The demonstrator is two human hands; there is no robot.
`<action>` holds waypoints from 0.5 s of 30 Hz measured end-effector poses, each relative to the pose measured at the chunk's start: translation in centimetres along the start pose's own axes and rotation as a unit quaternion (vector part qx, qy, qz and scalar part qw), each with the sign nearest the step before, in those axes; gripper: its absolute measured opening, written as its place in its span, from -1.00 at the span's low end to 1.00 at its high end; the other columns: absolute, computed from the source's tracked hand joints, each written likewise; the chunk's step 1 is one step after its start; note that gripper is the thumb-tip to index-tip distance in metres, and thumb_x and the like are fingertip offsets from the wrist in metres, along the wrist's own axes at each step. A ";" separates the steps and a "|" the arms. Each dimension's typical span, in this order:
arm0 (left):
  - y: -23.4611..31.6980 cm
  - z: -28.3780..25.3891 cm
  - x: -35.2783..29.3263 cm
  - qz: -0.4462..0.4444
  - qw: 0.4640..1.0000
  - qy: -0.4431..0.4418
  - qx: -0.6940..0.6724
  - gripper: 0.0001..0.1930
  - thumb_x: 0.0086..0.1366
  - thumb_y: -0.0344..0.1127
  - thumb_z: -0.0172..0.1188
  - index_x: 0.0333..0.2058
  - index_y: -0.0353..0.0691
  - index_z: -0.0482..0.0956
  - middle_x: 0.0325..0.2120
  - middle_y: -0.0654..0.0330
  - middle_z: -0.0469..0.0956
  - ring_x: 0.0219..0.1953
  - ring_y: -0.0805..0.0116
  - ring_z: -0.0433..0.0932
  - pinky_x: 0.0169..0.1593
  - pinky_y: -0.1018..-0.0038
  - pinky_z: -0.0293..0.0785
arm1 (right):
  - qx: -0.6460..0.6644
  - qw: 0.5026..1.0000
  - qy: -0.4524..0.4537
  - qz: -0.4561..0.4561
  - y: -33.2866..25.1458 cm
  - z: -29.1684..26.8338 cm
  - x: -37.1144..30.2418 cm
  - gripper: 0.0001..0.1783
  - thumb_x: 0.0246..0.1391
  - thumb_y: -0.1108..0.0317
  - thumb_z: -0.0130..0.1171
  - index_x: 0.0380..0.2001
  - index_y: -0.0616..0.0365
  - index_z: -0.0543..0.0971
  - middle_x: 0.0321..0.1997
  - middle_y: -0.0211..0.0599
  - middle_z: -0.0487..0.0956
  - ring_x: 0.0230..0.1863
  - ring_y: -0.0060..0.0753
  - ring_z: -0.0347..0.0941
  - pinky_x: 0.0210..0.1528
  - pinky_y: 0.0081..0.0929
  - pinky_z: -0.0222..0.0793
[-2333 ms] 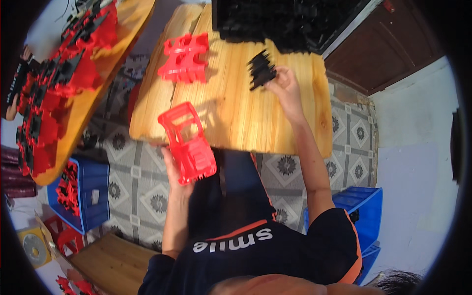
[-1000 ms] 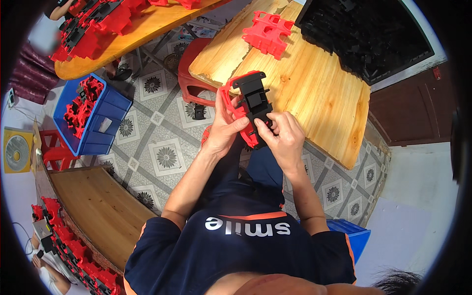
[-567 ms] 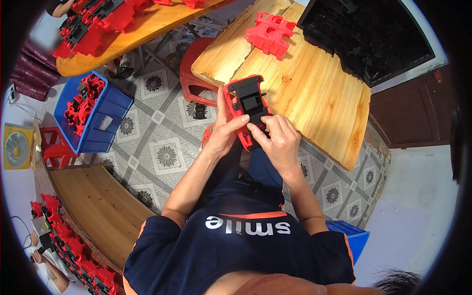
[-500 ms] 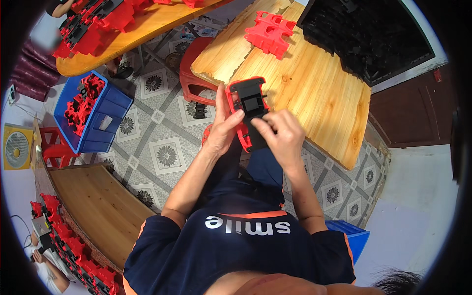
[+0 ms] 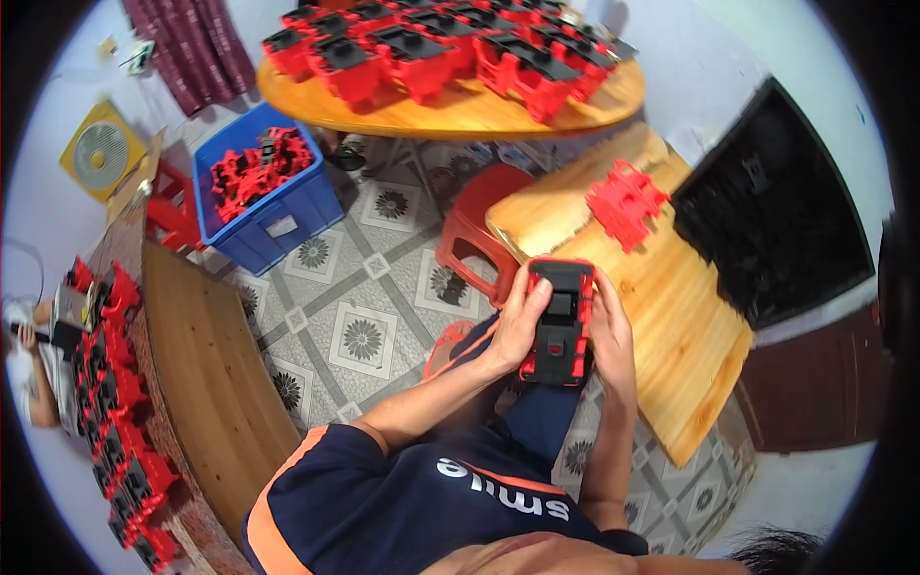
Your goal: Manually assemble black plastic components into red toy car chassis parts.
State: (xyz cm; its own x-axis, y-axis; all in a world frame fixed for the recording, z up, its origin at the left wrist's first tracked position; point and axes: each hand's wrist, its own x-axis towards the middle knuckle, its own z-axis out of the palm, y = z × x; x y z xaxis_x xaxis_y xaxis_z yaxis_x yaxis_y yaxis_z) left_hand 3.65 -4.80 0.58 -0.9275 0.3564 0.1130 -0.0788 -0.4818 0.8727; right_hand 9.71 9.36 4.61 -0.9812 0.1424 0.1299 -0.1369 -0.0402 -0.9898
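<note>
Between my two hands is a red plastic frame with a black cover plate (image 5: pixel 553 343) set in it. The cover has a square dark recess and a small red spot below it. My left hand (image 5: pixel 518 324) grips the frame's left side, its thumb lying over the black cover. Along the opposite side my right hand (image 5: pixel 611 335) holds the edge, and its fingertips are partly hidden behind the frame. Just beyond, a bare red plastic frame (image 5: pixel 625 206) lies on the small wooden table (image 5: pixel 661 316).
A large black tray (image 5: pixel 767 211) of dark parts adjoins the table's right. Red-and-black assemblies (image 5: pixel 412 57) crowd the far oval table (image 5: pixel 402 120); more (image 5: pixel 120 402) line the left ledge. A blue bin (image 5: pixel 278 225) holds red parts, near a red stool (image 5: pixel 484 216). Another person sits far left.
My right hand has moved from the black cover to the frame's right edge, so both hands now hold it. The view has swung left, showing more of the far table.
</note>
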 end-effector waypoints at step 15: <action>7.9 -5.4 -1.5 0.211 0.977 0.016 0.023 0.26 0.03 -0.12 0.42 0.40 -0.23 -0.45 0.40 -0.13 -0.29 0.45 0.06 -0.21 0.43 0.17 -0.19 | 0.053 0.992 0.012 -0.112 2.9 9.1 -0.6 -0.33 0.16 0.58 0.04 0.34 0.40 0.15 0.27 -0.05 0.33 0.21 -0.28 0.35 0.27 -0.40 0.25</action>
State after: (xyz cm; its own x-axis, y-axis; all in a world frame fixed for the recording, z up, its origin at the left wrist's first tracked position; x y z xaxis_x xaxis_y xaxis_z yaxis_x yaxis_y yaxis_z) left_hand 2.44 -13.49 4.76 -0.8847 0.1085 0.4534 0.3290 -0.5439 0.7720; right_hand 8.69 0.17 2.15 -0.9214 0.1835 0.3424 -0.3653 -0.1091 -0.9245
